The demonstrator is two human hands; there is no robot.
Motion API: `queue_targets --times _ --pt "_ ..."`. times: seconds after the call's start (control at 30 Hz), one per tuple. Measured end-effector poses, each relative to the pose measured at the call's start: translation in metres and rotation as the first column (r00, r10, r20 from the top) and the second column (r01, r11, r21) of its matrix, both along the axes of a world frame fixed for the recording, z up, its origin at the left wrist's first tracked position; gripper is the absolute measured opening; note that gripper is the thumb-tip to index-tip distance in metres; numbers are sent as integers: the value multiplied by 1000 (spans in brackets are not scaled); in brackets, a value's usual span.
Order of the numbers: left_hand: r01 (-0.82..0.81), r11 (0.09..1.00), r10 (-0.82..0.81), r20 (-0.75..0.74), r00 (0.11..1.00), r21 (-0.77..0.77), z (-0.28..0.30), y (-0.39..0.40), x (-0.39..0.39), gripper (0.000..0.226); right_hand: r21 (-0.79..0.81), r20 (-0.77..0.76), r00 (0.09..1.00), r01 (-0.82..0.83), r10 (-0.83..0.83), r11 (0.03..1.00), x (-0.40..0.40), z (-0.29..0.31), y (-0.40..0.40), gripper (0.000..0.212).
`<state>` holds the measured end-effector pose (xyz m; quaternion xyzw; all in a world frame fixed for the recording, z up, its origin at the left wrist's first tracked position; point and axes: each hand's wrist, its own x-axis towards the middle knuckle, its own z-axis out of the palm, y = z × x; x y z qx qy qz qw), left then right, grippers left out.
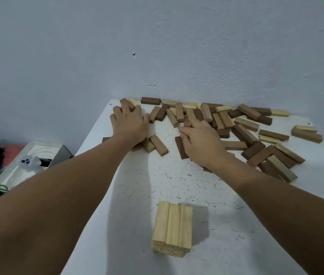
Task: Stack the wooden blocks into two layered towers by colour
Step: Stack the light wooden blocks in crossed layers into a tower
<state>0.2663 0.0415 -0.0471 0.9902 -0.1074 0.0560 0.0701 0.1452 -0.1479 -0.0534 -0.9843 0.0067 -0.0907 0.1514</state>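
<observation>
Head view: we see a white table (177, 185) against a pale wall (157, 46). Near us stands a pale tower (173, 229), three light blocks side by side on top, layers beneath. Loose brown and pale blocks (246, 132) lie scattered along the far edge.

The left hand (129, 124) rests on blocks at the far left corner, fingers curled over them; whether it grips one we cannot tell. The right hand (200, 141) sits among the pile, fingers bent onto brown blocks, the grip hidden.

Left of the table, a tray-like box (44, 149) holds a white crumpled item (29, 160).
</observation>
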Motion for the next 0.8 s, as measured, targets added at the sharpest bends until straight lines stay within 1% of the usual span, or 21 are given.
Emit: queue_targets --times 0.07,0.17,0.2,0.27,0.3,0.43,0.57,0.63,0.73,0.8 --pt "-18 999 19 -9 1000 38 2 -2 13 48 32 12 1000 -14 14 999 -1 -1 -2 33" --pt "-61 997 68 -135 988 53 8 -7 27 47 114 16 1000 -17 15 993 -1 1 -8 33" --pt "-70 996 78 -143 987 55 8 -8 29 44 130 20 1000 -20 18 991 -1 1 -9 33" --pt "-58 998 60 -85 995 31 7 -6 27 39 135 21 1000 -23 20 991 -2 2 -10 33" --pt "-38 999 38 -63 997 -3 6 -3 24 38 139 19 1000 -21 18 990 -2 2 -10 32" --pt "54 985 -66 -67 996 -164 5 12 9 23 213 13 1000 5 -8 977 2 3 -10 31" --pt "149 944 -155 2 988 -293 -6 19 -7 12 253 9 1000 3 -6 967 5 2 -10 35" --pt "167 926 -156 60 986 -338 -11 19 -15 15 251 16 1000 7 -12 968 4 1 -11 31" --pt "155 893 -101 146 984 -424 -17 21 -25 18 229 39 998 48 -58 972 0 -1 -15 22" --pt "136 867 -71 151 986 -480 -17 23 -29 22 193 33 994 94 -102 977 -2 2 -18 19"
